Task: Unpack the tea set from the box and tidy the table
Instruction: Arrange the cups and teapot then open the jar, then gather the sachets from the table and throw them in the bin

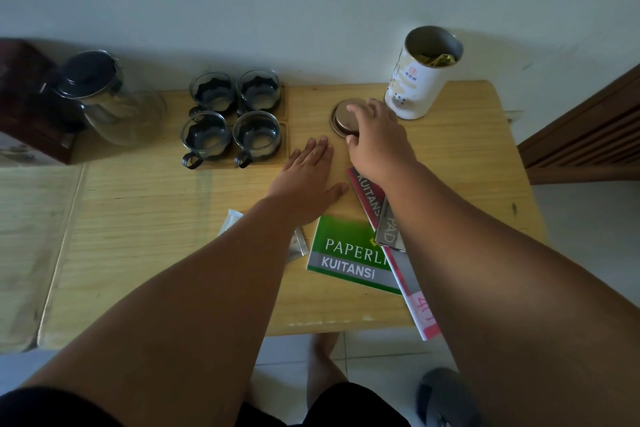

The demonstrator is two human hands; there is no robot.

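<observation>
our bare forearms fill the near edge of the view, both stretched out over the wooden table (156,218). the left hand (308,180) lies flat on the wood, fingers straight, holding nothing. the right hand (377,142) is farther out, fingers draped over a round metal lid (341,116) and thumb hooked at its near rim, so we read it as grasping the lid, which lies flat on the table.

what the coming move turns on is the open tin (420,80). it stands upright just beyond the lid and to its right, long axis vertical, mouth facing up, with something gold inside. the right hand is plainly the nearer one. as we judge it, the lid must rise off the table, travel away and rightward, then come down level on the mouth. the left hand could steady the tin wall if it wobbles.

the tea set is already out. a glass teapot (110,97) sits at far left beside the dark box (24,97), and four glass cups (256,135) sit in a square on wooden coasters. receipt books (346,253) and a small sachet (299,246) lie loose near us, not yet tidied.
</observation>
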